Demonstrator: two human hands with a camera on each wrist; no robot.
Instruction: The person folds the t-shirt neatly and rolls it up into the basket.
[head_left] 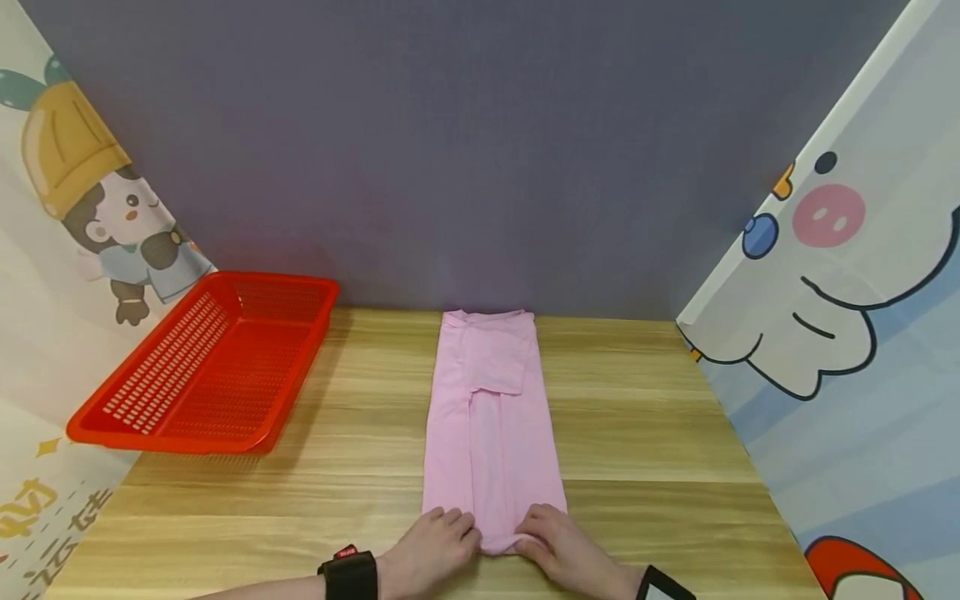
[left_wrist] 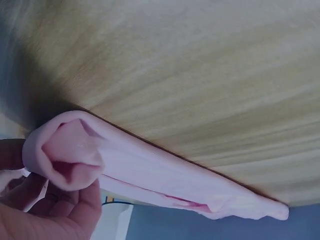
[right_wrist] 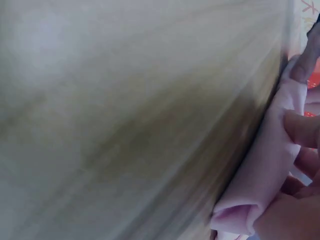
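Observation:
A pink garment [head_left: 491,417] lies folded into a long strip on the wooden table, with a squarish flap [head_left: 495,360] folded over near its far end. Its near end is turned up into a loose roll, whose open side shows in the left wrist view as a rolled end [left_wrist: 75,150]. My left hand [head_left: 433,550] grips the near left corner, thumb and fingers curled around that roll. At the near right corner, my right hand [head_left: 566,554] pinches the turned-up edge [right_wrist: 265,170]. Both hands sit close together at the near end.
A red plastic basket [head_left: 217,375] with perforated walls stands on the left of the wooden table [head_left: 630,425]. Behind the table rises a grey panel [head_left: 450,150]. Printed cartoon sheets border the left and right sides.

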